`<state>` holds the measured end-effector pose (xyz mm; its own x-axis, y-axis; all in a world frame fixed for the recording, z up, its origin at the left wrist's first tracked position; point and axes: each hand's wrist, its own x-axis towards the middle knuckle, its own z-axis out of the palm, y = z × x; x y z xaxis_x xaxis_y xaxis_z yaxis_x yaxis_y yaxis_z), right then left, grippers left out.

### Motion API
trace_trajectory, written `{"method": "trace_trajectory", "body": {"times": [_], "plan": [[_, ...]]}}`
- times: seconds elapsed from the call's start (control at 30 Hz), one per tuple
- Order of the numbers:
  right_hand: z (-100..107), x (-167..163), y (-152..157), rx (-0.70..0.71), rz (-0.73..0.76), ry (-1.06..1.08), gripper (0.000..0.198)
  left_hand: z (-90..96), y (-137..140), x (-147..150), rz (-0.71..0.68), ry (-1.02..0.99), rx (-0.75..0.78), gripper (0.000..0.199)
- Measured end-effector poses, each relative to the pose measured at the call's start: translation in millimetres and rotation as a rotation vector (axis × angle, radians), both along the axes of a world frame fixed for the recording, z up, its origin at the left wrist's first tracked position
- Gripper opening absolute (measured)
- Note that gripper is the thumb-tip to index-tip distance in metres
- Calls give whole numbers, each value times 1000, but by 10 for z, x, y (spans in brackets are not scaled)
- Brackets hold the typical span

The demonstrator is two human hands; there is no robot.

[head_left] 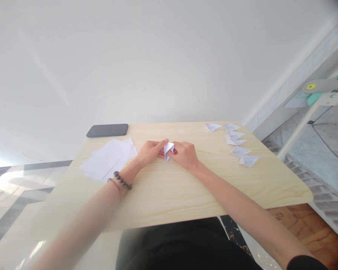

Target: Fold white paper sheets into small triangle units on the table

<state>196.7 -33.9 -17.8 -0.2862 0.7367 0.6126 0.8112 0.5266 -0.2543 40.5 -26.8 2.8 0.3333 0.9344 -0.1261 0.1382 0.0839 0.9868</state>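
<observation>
Grip: both hands pinch the same small folded paper piece (168,149) at mid-desk. Left hand (150,152) holds its left edge with fingertips closed on it, right hand (185,154) clamps the right side, thumb tucked under as far as I can tell. The piece sits just above the desk (169,195) surface, partly folded, with a pointed flap hanging down.

Step in hand, my read: mid-fold on one unit, creasing or tucking a flap. Exact fold is too small to make out.

Around it:
- stack of flat white paper sheets (108,159) just left of the left hand, near the wrist with the bead bracelet (123,181)
- six or so finished folded triangles (238,144) in a loose row at the right far corner, well apart from the hands
- dark phone (107,130) lying flat at the far left edge

Next move, judged: needs both hands kept on the piece, one pinning it while the other presses the crease sharp. Thin paper, so light pressure, edges aligned first or the flap skews.
</observation>
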Motion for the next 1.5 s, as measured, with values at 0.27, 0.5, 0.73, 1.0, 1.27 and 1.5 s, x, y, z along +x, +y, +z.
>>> {"method": "trace_trajectory", "body": {"times": [0.27,0.5,0.73,1.0,1.27,1.5], "plan": [[11,30,-20,-125,97,205,4,20,39,-44,32,-11,-91,33],[32,62,-18,-213,277,382,9,15,61,-117,-11,-83,-79,35],[33,101,2,-171,363,370,15,23,71,-202,-102,-262,-126,35],[28,120,31,-176,358,438,18,-51,90,-180,-37,-319,-133,32],[28,104,71,-387,202,448,22,-89,73,-124,70,-322,-104,38],[29,109,81,-362,240,369,29,-74,62,-111,56,-318,-90,36]]}}
